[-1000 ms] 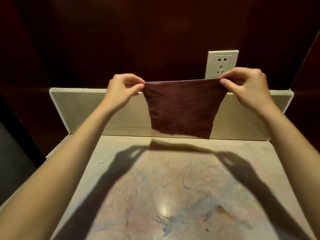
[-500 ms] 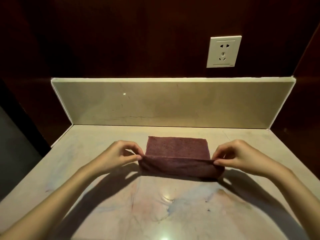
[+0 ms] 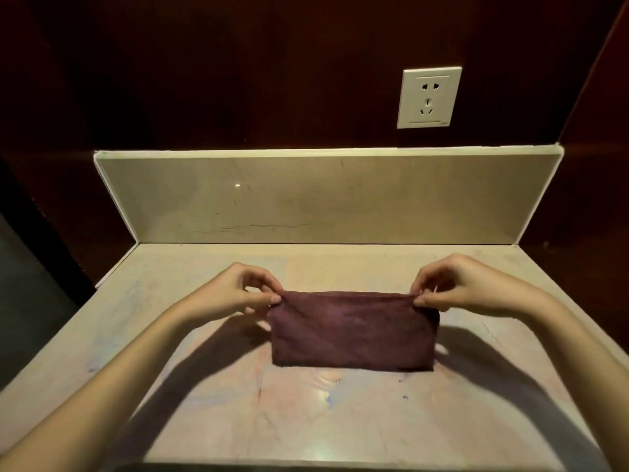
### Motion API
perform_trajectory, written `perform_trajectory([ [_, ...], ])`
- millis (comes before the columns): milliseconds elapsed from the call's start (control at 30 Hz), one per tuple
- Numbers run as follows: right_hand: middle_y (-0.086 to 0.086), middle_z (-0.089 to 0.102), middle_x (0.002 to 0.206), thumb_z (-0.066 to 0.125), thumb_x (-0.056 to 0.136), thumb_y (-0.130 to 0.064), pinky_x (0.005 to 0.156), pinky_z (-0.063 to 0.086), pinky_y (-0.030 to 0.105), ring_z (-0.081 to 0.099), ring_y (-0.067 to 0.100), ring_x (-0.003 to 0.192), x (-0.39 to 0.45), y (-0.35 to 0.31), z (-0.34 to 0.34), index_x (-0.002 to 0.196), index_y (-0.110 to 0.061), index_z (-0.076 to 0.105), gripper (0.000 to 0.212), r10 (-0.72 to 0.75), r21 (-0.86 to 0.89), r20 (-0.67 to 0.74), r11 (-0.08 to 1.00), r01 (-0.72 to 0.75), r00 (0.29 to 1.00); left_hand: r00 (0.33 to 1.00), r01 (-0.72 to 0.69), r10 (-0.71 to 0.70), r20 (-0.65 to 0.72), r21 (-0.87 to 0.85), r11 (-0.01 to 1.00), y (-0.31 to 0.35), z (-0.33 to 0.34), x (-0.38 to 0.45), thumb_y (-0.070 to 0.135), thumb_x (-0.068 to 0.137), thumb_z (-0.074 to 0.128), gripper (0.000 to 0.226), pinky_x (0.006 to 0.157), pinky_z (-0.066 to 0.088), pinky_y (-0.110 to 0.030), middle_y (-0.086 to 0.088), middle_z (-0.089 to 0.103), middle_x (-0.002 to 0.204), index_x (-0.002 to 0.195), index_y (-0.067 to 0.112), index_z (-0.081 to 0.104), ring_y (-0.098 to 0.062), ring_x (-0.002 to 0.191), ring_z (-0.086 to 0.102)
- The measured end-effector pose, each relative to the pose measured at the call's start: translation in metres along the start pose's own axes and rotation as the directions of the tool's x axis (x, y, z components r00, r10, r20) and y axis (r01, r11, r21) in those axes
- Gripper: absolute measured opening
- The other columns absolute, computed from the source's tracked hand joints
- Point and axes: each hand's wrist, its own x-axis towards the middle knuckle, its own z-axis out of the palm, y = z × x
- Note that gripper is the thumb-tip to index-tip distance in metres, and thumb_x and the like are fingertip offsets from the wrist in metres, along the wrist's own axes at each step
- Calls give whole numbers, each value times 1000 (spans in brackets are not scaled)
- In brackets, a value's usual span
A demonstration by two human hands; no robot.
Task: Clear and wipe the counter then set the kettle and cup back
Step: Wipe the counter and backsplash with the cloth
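Both hands, left (image 3: 235, 294) and right (image 3: 456, 287), pinch the maroon cloth's (image 3: 352, 332) far corners on the counter (image 3: 204, 403).

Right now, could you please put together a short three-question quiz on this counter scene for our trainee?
1. True or false: the kettle and cup are already back on the counter.
2. Which grip does each hand use on the maroon cloth? A) flat palm pressing B) fingertip pinch at an upper corner C) fist round the middle
3. Fill in: the white wall socket sits above the backsplash, nearer the ____ hand.

Key:
1. False; neither is in view.
2. B; the left hand and right hand each pinch an upper corner, and the cloth's lower edge rests on the counter.
3. right
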Motion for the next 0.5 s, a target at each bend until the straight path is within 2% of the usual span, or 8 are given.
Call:
perform_trajectory([
  [100, 2, 65, 65, 72, 83, -8, 53, 48, 21, 56, 6, 58, 21, 15, 1, 80, -12, 73, 4, 45, 26, -107, 999, -43, 993, 991, 91, -108, -79, -196, 976, -9, 3, 18, -3, 85, 65, 5, 49, 51, -21, -7, 61, 68, 90, -2, 63, -12, 53, 63],
  [167, 0, 63, 62, 72, 82, -7, 50, 47, 20, 55, 3, 55, 34, 24, 4, 79, -10, 73, 5, 80, 29, -158, 997, -76, 984, 983, 118, -144, -113, -214, 970, -16, 5, 32, -4, 85, 64, 5, 54, 56, -26, -8, 62, 66, 87, 0, 63, -12, 52, 62],
  [233, 2, 66, 64, 72, 82, -7, 49, 45, 17, 56, 7, 55, 46, 34, 9, 75, -14, 72, 10, 104, 1, -193, 994, -106, 976, 973, 153, -174, -150, -145, 978, -24, 7, 46, -1, 84, 66, 6, 55, 54, -25, -8, 64, 68, 83, 5, 65, -12, 54, 61],
  [333, 3, 70, 69, 73, 81, -10, 54, 47, 19, 60, 12, 58, 58, 52, 18, 72, -20, 71, 13, 155, -57, -207, 984, -170, 966, 970, 172, -156, -184, 72, 983, -34, 13, 63, 5, 81, 72, 10, 55, 47, -21, -5, 67, 71, 76, 13, 69, -12, 62, 59],
  [433, -4, 68, 70, 74, 80, -18, 63, 47, 24, 59, 8, 61, 62, 65, 28, 76, -23, 70, 8, 197, -132, -180, 966, -223, 964, 976, 142, -88, -199, 280, 949, -35, 16, 72, 11, 76, 78, 10, 55, 41, -5, 2, 69, 75, 83, 15, 73, -2, 63, 60],
  [500, -3, 69, 79, 75, 79, -23, 65, 46, 22, 59, 7, 69, 65, 67, 29, 82, -21, 69, 7, 201, -189, -151, 955, -228, 968, 982, 134, -81, -172, 325, 936, -34, 15, 73, 14, 75, 79, 12, 56, 41, -5, 4, 68, 72, 85, 16, 73, 2, 61, 57],
])
